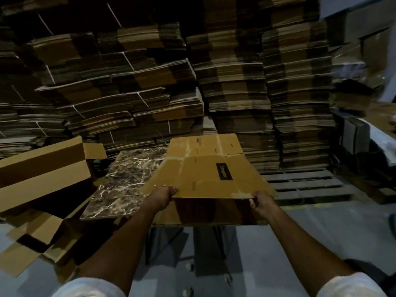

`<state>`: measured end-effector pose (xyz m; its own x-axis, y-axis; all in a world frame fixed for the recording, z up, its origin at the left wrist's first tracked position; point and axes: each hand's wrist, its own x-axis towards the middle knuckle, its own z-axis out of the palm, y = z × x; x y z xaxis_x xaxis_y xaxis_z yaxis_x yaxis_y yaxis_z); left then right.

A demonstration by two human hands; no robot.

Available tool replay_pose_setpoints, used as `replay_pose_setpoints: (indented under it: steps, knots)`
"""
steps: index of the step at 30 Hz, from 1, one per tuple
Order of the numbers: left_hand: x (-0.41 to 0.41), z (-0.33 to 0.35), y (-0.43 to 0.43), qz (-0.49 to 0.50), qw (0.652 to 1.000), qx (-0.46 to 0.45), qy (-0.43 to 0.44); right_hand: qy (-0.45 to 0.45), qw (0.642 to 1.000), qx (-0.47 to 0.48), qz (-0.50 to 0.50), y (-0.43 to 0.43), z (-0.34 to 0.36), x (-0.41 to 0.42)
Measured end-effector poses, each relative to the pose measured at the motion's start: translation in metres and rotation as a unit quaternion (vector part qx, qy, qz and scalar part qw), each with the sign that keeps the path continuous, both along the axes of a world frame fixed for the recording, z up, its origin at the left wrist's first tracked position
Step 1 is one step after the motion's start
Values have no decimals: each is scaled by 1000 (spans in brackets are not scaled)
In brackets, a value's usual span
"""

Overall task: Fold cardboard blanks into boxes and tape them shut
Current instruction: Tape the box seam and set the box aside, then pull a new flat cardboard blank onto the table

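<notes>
Stacks point(235, 82) of flat cardboard fill the background above a pallet point(304, 185). Nearer, a marbled desk point(128, 179) carries the blank point(205, 174), held flat over its right part. Left hand point(164, 195) and right hand point(262, 202) grip its near edge, fingers clamped on the cardboard. A folded box point(42, 168) lies left.

We count two hands point(164, 195), one flat cardboard blank point(211, 175), one marbled board point(126, 179), one wooden pallet point(304, 185), and one opened box point(42, 170) at left; stacked blanks point(132, 82) are too many to count.
</notes>
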<state>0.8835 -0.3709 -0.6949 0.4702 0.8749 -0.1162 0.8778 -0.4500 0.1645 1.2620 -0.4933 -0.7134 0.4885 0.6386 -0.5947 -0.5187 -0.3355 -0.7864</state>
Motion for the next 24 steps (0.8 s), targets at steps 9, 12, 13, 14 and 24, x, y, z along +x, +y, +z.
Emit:
replay_pose_setpoints:
  steps: [9, 12, 13, 14, 24]
  knots:
    - [5, -95, 20, -35, 991, -81, 103, -49, 989, -134, -46, 12, -91, -5]
    - [2, -129, 13, -39, 990, -81, 113, -97, 980, -176, -5, 11, -112, -10]
    - [1, -139, 10, -34, 991, -71, 107, -120, 974, -192, -12, 10, -120, -11]
    - [0, -147, 9, -29, 993, -68, 97, -141, 967, -212, -18, 7, -118, -17]
    - [-7, -163, -10, -49, 992, -100, 60, -327, 901, -276, 79, -3, -116, -34]
